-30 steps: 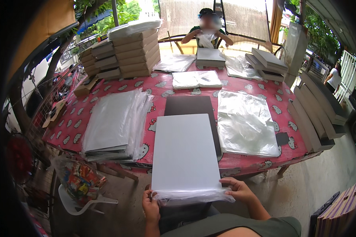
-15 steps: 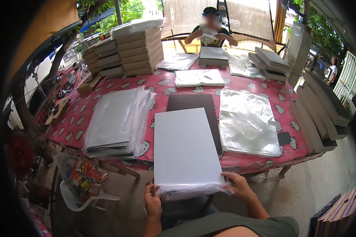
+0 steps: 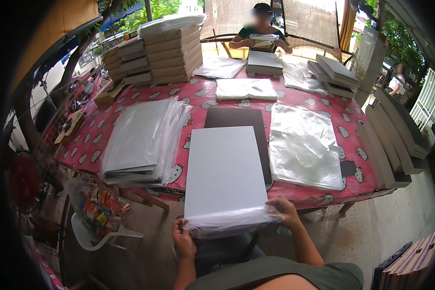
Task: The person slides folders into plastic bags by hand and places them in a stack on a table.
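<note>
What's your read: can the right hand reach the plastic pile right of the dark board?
Probably yes, once freed: nothing visible blocks the plastic pile, though the right hand is holding the plastic bag at the near end of the white board.

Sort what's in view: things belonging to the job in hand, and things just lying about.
Apparently the job:
White board, its near end in plastic
Clear plastic sleeve, held by left hand and right hand
Flat sleeve pile, right
Sleeved-sheet stack, left

Apparently lying about:
White plastic chair
Bag of colourful packets
</note>
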Available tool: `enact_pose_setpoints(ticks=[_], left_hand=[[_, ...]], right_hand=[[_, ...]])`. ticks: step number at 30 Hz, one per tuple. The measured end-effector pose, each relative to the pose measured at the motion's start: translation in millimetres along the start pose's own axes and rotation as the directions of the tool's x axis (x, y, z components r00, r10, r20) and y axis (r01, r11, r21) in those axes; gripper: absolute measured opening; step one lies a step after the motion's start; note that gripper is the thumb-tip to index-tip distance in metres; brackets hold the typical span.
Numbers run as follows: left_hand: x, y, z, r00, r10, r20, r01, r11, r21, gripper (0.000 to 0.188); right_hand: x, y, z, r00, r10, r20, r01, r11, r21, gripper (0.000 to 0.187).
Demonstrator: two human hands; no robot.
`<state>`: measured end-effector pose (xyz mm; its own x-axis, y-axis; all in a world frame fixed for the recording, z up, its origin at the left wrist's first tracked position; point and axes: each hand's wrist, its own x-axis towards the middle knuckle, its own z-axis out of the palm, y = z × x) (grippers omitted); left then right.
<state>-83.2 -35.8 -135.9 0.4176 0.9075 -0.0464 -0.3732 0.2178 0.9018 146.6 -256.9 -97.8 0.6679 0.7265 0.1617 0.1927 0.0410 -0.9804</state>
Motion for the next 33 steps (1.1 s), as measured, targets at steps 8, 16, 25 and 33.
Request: enact_pose_setpoints(ticks=[8,16,25,33], left_hand=[[37.7,38.4,-6.9,0.953,-0.103,0.286,0.157,0.972,-0.174,0.022],[89.1,160.4,82.3,0.891,0.328,0.315,-0.19,0.898,-0.397,0.03],[225.2,197.1,163.5,0.736,0.598,0.318,-0.677,0.648,0.349,0.041],[240.3,115.5,108.2,0.88,-0.021,0.474,-0.246,0.834,0.493,0.021]], right_hand=[[-5.0,-22.2,3.6,0.987,0.0,0.162,-0.012,0.997,0.075,0.034],[96.7,-116.8,-48.9,0.788,-0.534,-0.306,0.348,0.796,-0.495,0.021],[242.6,-196.2,2.1,0.677,-0.657,-0.33,0.678,0.732,-0.066,0.025],[244.3,-47.1,-41.8,0.945,-0.315,-0.091,0.287,0.928,-0.238,0.02]])
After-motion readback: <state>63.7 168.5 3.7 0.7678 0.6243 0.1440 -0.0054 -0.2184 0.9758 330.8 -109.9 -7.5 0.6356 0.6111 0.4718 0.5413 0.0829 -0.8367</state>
